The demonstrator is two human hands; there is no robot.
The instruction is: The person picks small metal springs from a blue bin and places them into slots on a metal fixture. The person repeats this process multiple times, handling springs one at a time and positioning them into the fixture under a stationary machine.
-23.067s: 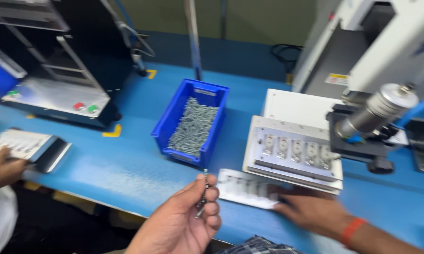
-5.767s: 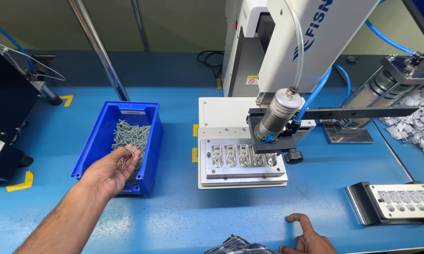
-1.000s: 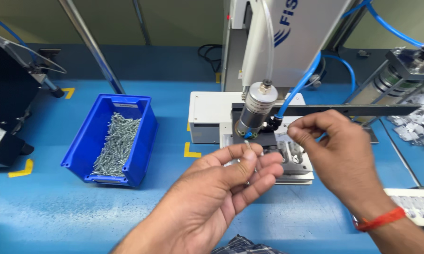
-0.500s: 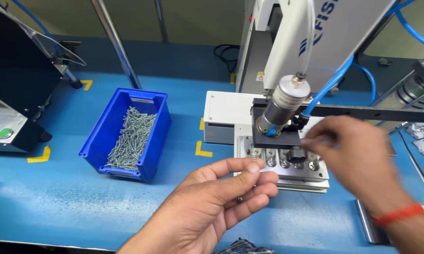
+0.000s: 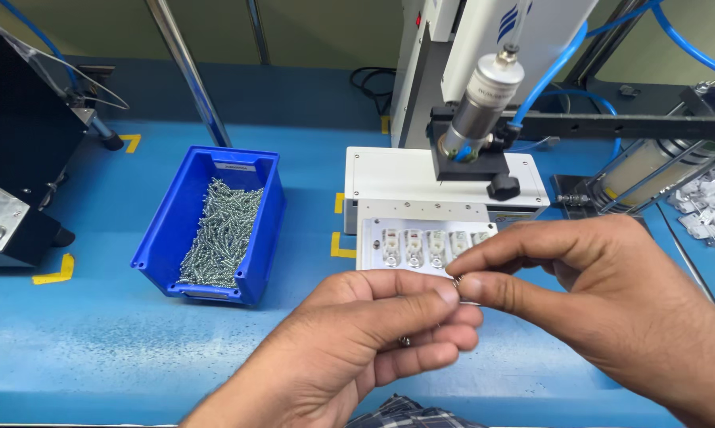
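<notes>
While my left hand (image 5: pixel 365 345) cups small screws (image 5: pixel 405 341), my right hand (image 5: pixel 603 293) pinches one screw (image 5: pixel 456 280) from it, above the white fixture tray (image 5: pixel 421 246) on the blue table (image 5: pixel 95 341).

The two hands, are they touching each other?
Touching: the head view shows the right hand fingertips meeting the left hand fingertips, pinching a tiny screw.

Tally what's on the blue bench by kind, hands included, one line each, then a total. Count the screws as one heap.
Hands: 2, left hand and right hand
Blue bin: 1
Heap of screws: 1
White fixture tray: 1
Screwdriver head: 1
Total: 6
</notes>
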